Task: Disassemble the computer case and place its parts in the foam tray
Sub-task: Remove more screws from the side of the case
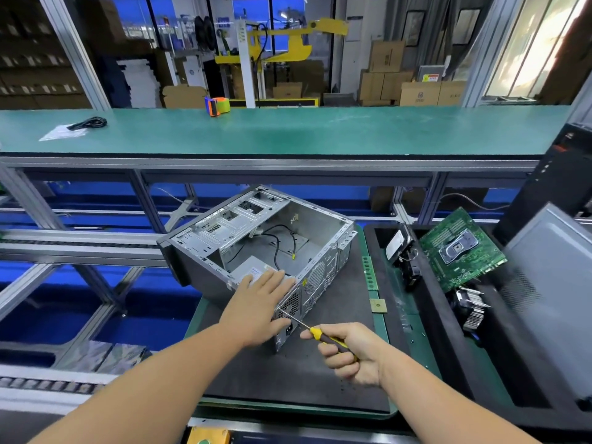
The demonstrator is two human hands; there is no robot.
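Note:
An open grey computer case (323, 238) lies on its side on a dark mat (339, 318), with loose black cables inside. My left hand (259, 302) rests flat, fingers straight, on the power supply (256, 271) at the case's near corner. My right hand (349, 352) grips a yellow-and-black screwdriver (315, 333) whose tip touches the case's rear panel near the power supply. To the right lies the black foam tray (448, 334), holding a green motherboard (461, 248), a hard drive (395, 243) and a finned heatsink (471, 310).
A green RAM stick (370, 272) and a small square chip (378, 305) lie on the mat's right edge. A grey side panel (551, 277) and a black tower (557, 174) stand at far right. A green shelf (288, 129) runs behind, with a tape dispenser (217, 105) and a cable (88, 124).

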